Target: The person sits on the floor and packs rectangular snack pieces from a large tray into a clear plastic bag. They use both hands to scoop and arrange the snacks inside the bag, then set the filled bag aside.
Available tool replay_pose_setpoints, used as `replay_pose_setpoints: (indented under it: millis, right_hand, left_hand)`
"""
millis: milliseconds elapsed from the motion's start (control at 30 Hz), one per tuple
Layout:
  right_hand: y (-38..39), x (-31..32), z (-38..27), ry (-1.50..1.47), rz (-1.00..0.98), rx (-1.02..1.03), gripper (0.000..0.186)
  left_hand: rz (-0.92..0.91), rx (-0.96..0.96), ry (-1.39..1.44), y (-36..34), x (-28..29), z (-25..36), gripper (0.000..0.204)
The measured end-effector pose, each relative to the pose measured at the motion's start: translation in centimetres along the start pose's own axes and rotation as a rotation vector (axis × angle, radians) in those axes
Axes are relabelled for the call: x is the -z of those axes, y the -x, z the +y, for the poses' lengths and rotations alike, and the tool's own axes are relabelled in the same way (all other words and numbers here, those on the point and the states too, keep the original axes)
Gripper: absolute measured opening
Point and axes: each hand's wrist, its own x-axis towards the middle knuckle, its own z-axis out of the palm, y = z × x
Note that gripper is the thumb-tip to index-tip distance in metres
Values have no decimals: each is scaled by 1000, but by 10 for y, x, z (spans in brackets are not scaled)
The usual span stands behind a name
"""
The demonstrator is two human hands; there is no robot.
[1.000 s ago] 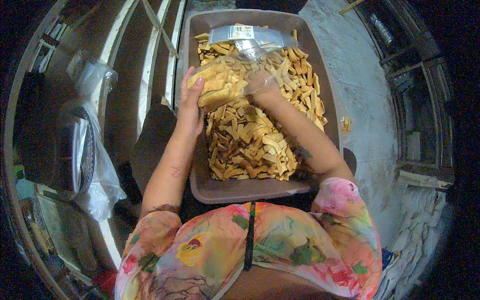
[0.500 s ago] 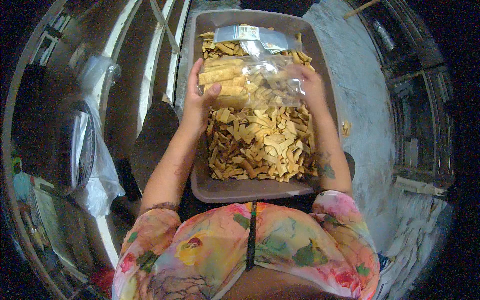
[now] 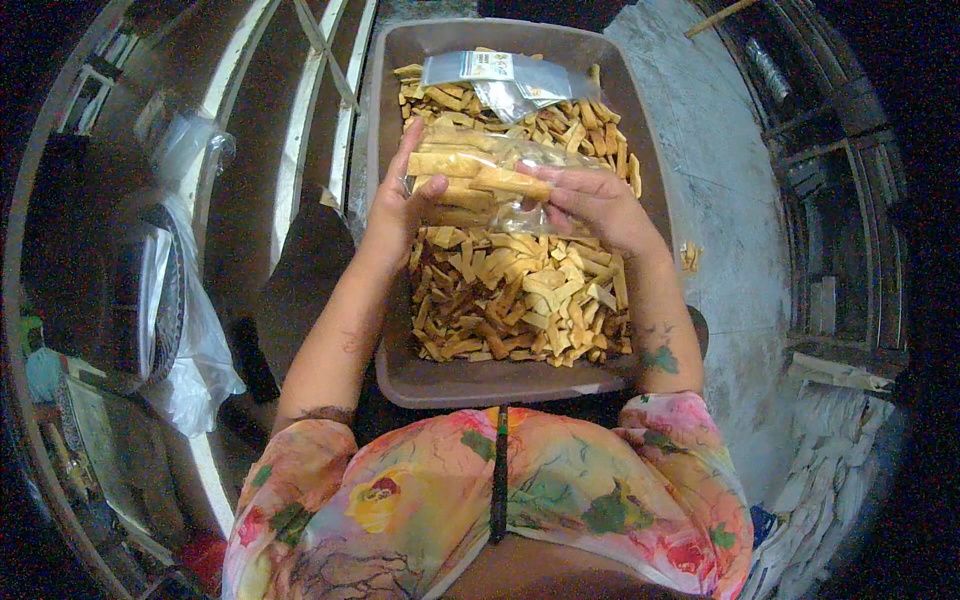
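A clear plastic bag, partly filled with long yellow-brown dried strips, lies sideways above a large brown tub. My left hand is closed around the bag's filled left end, thumb on the near side. At the right end of the bag, my right hand pinches a yellow strip that points left into the bag. Part of that hand's fingers sits behind or inside the clear film; I cannot tell which. Loose strips of the same kind fill the tub below both hands.
Flat printed plastic bags lie on the strips at the tub's far end. Crumpled clear plastic hangs at the left near pale slats. A few bits lie on the grey floor at the right.
My right hand has moved left and slightly nearer along the bag, and a strip now shows at its fingertips. The bag has dipped slightly toward me, still in my left hand.
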Motion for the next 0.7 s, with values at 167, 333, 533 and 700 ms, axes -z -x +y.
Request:
replay_pose_setpoints:
  millis: [167,333,533,700]
  right_hand:
    - [-5,-28,1,-59,57,53,29]
    - [-8,-28,6,-121,83,62,20]
    - [-8,-37,10,-25,205,-119,12]
    - [-10,-42,7,25,231,75,18]
  left_hand:
    - [-77,-5,-109,1,-1,-4,82]
    - [-100,-45,-207,0,3,-11,89]
    - [-239,-180,-295,-10,9,-27,99]
    - [-208,-82,-209,-7,1,-18,110]
